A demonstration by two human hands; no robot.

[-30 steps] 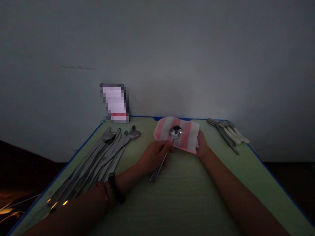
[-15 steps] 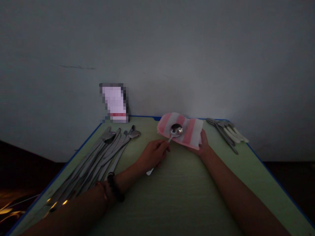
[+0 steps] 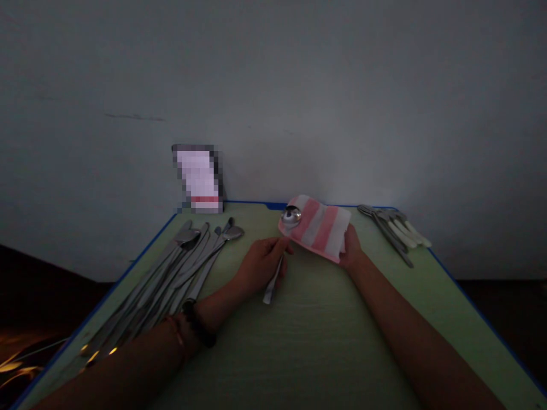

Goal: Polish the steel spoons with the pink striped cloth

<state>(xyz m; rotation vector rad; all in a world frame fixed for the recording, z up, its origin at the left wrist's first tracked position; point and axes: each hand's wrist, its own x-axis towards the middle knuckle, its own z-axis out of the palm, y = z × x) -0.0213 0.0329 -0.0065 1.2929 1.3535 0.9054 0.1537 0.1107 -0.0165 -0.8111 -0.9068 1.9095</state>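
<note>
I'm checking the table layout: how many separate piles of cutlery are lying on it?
2: a long pile on the left side of the table, a smaller pale-handled pile at the far right. The spoon in the left hand is separate.

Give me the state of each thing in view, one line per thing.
left hand: closed on the spoon handle
spoon: held, bowl touching the cloth's left end
right hand: holding the cloth's right edge
cloth: pink-and-white striped, opened out, not folded over the spoon
knives: lying side by side in a loose bunch, left of the hands
cutlery: lying bunched, white handles, right of the cloth
</note>
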